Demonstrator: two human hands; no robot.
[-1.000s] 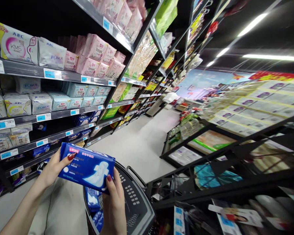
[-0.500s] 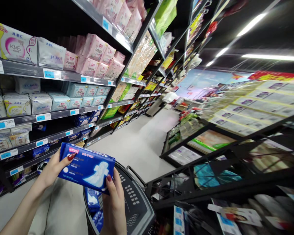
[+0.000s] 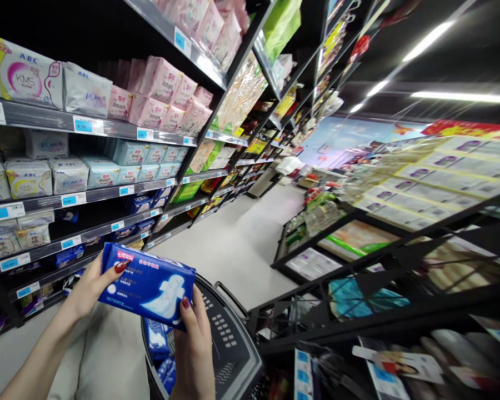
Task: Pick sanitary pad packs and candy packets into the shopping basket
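Observation:
A dark blue pack of sanitary pads point(image 3: 148, 284), with a white pad printed on its front, is held between my two hands. At its left end my left hand point(image 3: 89, 289) grips it, thumb on the front face. My right hand point(image 3: 194, 328) closes on the lower right corner, thumb in front and fingers behind. Below the pack is a black shopping basket point(image 3: 229, 344) with a perforated wall. Inside the basket lie several blue packs point(image 3: 157, 340), partly covered by my right hand and the held pack.
Shelves on the left carry light blue packs point(image 3: 129, 153), pink packs point(image 3: 156, 91) and white packs point(image 3: 29, 72) above price labels. A pale floor aisle point(image 3: 233, 233) runs ahead. On the right stands a dark display rack point(image 3: 291, 328) with bagged goods.

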